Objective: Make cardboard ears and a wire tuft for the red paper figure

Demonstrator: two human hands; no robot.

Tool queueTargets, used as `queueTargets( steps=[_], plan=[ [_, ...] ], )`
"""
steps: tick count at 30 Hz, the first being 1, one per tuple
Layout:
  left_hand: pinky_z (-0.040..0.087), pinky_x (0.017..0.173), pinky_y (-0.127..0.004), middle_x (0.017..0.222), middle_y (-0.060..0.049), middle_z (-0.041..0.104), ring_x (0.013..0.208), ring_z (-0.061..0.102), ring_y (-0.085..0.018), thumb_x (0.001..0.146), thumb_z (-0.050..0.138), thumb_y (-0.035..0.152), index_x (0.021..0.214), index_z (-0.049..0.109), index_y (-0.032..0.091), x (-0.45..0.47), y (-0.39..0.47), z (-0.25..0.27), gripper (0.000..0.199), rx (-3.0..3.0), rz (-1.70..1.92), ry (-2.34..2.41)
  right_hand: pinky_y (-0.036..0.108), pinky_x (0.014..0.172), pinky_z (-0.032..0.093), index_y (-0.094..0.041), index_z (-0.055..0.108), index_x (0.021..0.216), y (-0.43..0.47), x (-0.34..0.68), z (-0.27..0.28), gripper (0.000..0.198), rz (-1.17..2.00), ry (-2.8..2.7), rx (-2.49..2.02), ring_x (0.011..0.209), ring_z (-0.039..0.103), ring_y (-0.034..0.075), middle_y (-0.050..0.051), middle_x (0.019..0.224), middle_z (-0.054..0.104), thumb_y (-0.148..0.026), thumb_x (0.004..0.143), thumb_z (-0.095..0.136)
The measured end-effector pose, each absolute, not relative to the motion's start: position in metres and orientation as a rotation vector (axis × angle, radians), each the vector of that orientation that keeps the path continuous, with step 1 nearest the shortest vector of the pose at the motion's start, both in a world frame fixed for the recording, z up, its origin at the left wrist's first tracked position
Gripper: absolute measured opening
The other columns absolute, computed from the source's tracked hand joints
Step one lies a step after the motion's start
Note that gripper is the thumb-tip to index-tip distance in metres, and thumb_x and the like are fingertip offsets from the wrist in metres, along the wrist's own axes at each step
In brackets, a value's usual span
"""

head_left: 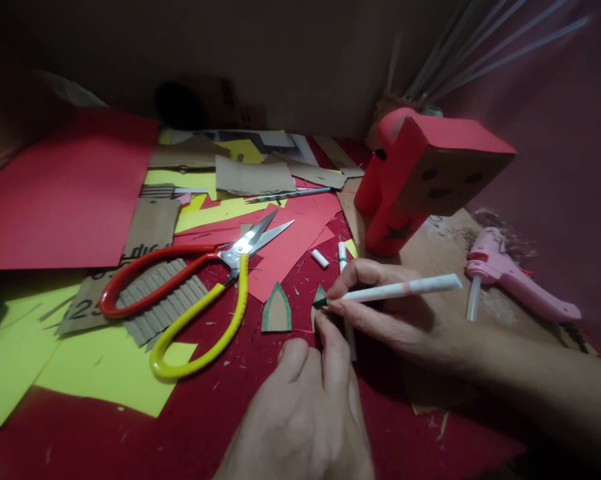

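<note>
Two hands meet near the middle of the desk (410, 440), over its dark red cover. The right hand (390, 313) reaches in from the right, forearm low and nearly level, fingers curled and pinched closed around a white marker (400, 289). The marker lies almost flat, its long axis running right to left with a slight downward slope; the dark tip points left and touches a small cardboard piece (319, 301) with a green edge. The left hand (305, 407) comes up from the bottom edge, knuckles toward the camera, its fingertips pressed down on that same piece, fingers bent but not wrapped around anything.

Just left of the piece lies a cardboard arch shape (277, 309) outlined in green. Scissors (200, 293) with one red and one yellow handle lie open farther left, blades pointing up and right. A pink glue gun (515, 283) rests at the right, near a red cardboard figure (420, 177).
</note>
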State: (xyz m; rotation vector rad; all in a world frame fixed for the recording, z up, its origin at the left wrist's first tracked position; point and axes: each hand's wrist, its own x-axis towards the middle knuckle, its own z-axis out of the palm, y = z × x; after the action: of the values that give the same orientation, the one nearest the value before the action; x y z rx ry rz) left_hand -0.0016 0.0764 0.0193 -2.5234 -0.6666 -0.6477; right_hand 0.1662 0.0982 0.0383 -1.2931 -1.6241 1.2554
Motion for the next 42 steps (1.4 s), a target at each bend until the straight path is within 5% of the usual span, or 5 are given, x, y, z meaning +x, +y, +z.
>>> queueTargets(
  steps=[42],
  plan=[
    [0.034,0.052,-0.035,0.093,-0.020,0.074,0.049,0.056,-0.023,0.067,0.053,0.013,0.092,0.073,0.006,-0.0056,0.0706,0.0129,0.033,-2.523,-0.571,-0.638,0.017,0.047,0.041,-0.019,0.055,0.080,0.0967,0.1662,0.0381,0.013,1.201,-1.664,-1.289,0.058,0.052,0.008,-0.002,0.067,0.057,-0.027,0.089,0.059]
  ],
)
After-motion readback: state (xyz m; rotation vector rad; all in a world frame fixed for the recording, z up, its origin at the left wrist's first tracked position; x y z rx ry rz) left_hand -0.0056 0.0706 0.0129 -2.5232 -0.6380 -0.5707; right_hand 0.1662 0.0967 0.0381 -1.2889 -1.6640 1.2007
